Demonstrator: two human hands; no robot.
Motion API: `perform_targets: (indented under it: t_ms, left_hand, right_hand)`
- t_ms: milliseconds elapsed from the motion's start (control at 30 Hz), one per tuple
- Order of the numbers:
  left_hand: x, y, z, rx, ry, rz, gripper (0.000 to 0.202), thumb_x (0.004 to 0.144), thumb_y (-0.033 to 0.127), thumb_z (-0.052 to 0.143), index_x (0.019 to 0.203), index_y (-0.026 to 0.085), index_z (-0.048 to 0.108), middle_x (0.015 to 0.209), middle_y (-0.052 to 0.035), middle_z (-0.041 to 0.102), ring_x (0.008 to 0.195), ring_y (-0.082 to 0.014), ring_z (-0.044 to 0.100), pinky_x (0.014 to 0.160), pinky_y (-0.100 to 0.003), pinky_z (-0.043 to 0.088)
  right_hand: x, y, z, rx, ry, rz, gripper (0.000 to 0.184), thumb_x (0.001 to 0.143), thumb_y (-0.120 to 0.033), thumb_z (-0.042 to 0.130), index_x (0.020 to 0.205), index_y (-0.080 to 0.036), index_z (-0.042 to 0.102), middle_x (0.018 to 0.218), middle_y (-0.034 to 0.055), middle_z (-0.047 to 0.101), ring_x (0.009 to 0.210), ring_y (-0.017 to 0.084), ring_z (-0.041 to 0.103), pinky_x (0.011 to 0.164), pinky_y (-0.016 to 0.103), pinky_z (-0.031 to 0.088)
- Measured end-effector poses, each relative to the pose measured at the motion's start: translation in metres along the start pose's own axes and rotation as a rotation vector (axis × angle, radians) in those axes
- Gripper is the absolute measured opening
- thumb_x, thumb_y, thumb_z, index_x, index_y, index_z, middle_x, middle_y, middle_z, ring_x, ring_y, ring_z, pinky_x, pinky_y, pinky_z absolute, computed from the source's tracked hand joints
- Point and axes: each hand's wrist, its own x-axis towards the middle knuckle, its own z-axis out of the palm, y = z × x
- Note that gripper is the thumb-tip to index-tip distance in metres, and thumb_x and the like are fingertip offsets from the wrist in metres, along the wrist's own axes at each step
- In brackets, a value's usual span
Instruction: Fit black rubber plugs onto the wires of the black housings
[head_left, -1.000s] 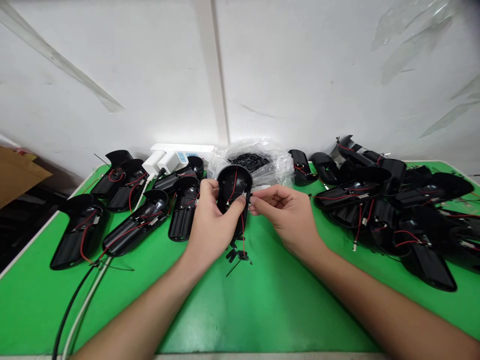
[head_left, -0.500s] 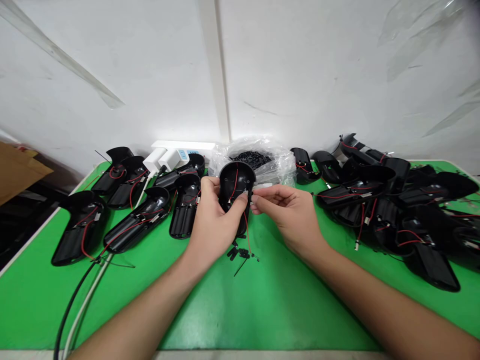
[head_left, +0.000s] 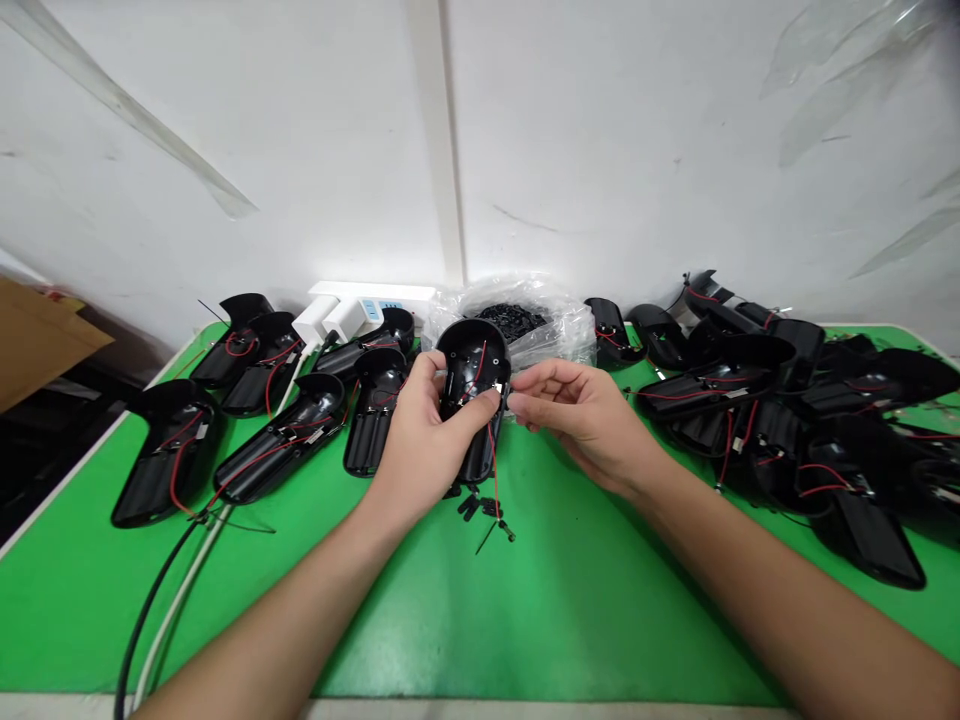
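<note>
The left hand (head_left: 427,430) grips a black plastic housing with a rounded end (head_left: 472,365) at frame centre. The housing stands nearly upright, its hollow interior facing the camera. The left fingers wrap its left edge, and the thumb lies across the interior. The right hand (head_left: 581,420) is partly open, with the fingers loosely curled and the fingertips just beside the housing's right edge; it holds nothing visible. A thin red wire (head_left: 493,480) hangs from the housing, down past small black plastic pieces (head_left: 471,505) lying on a green-topped workbench (head_left: 570,600). Wired black housings (head_left: 281,450) lie left of centre, and a heaped pile of black housings (head_left: 720,390) occupies the right side. A clear plastic bag of small black parts (head_left: 540,325) sits behind the held housing, near a white power strip (head_left: 375,292).
</note>
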Motion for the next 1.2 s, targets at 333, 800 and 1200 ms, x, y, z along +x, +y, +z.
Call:
perform_targets:
  t_ms: [333,800,1200]
  left_hand:
    - [-0.005,0.012,-0.001,-0.323,-0.264,-0.295,0.034,0.071,0.030,0.088,0.100,0.022,0.073,0.094,-0.0026,0.074,0.071,-0.0081,0.062,0.065,-0.019,0.047]
    - [-0.014,0.012,-0.005,-0.032,-0.543,-0.323,0.052,0.071,0.026,0.089,0.119,0.031,0.069,0.099,0.0014,0.070,0.079,-0.0088,0.060,0.066,-0.020,0.050]
    - [-0.010,0.014,0.003,-0.021,-0.508,-0.307,0.052,0.060,0.027,0.096,0.101,0.018,0.064,0.089,0.0060,0.063,0.080,-0.0050,0.055,0.070,-0.017,0.046]
  right_hand:
    - [-0.001,0.005,-0.004,-0.110,-0.182,-0.224,0.074,0.079,-0.032,0.092,0.142,-0.037,0.055,0.142,0.0051,0.064,0.128,0.024,0.063,0.101,0.038,0.058]
    - [-0.011,0.004,-0.003,-0.154,-0.333,-0.177,0.081,0.081,-0.035,0.088,0.147,-0.041,0.042,0.129,0.0049,0.063,0.109,0.024,0.067,0.098,0.039,0.058]
    - [-0.010,0.014,0.000,-0.015,-0.375,-0.213,0.078,0.080,-0.020,0.089,0.142,-0.039,0.045,0.124,0.0024,0.057,0.106,0.018,0.062,0.091,0.031,0.053]
